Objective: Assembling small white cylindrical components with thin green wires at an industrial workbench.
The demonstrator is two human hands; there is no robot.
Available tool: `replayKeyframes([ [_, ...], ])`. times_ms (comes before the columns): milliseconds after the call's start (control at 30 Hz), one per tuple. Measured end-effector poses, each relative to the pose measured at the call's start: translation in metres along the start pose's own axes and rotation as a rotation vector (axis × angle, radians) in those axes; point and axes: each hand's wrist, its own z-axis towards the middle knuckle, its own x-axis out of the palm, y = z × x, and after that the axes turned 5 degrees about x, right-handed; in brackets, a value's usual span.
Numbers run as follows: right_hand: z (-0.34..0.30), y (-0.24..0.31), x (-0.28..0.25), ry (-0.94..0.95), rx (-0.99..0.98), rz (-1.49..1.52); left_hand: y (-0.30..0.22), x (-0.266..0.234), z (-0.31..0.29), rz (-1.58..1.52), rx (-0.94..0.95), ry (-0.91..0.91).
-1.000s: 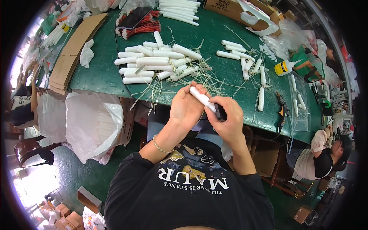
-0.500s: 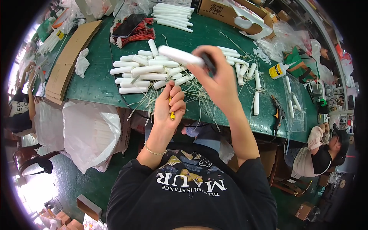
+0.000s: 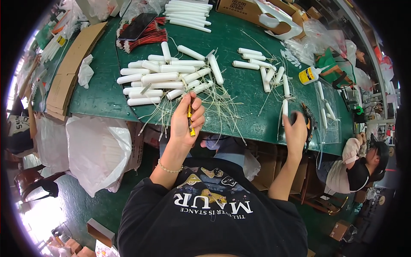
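My left hand (image 3: 186, 118) is closed round a slim yellow-and-black tool (image 3: 191, 121); its upper tip reaches the near edge of the pile of white cylinders (image 3: 160, 78). These cylinders have thin pale wires (image 3: 218, 103) trailing toward me. One white cylinder (image 3: 215, 69) lies tilted at the right of the pile, another (image 3: 191, 52) behind it. My right hand (image 3: 296, 133) is at the table's near right, thumb and forefinger apart. It is beside the lower end of a white cylinder (image 3: 285, 107), whose end it partly covers. A black-and-orange hand tool (image 3: 309, 115) lies partly behind its fingers.
A second group of white cylinders (image 3: 252, 57) lies right of the pile. Farther right stands a yellow-labelled bottle (image 3: 309, 75). At the back are red wires (image 3: 150, 37) under a dark phone (image 3: 138, 26), and white tubes (image 3: 188, 15). A co-worker (image 3: 364, 162) sits at right.
My right hand has let go of the white cylinder it held over the pile and moved right and nearer to me. My left hand stays in place with the tool.
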Motion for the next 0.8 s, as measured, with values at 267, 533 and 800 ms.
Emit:
replayKeyframes([
  [267, -0.020, -0.016, -0.027, -0.032, 0.164, 0.181, 0.000, 0.001, -0.006, 0.064, 0.041, 0.017],
  [533, -0.032, 0.009, -0.081, -0.390, -0.297, 0.865, 0.004, 0.021, -0.024, 0.207, 0.126, 0.021],
  [800, -0.055, 0.027, -0.081, 0.318, -0.557, 1.353, 0.009, 0.037, -0.032, 0.261, 0.134, 0.091],
])
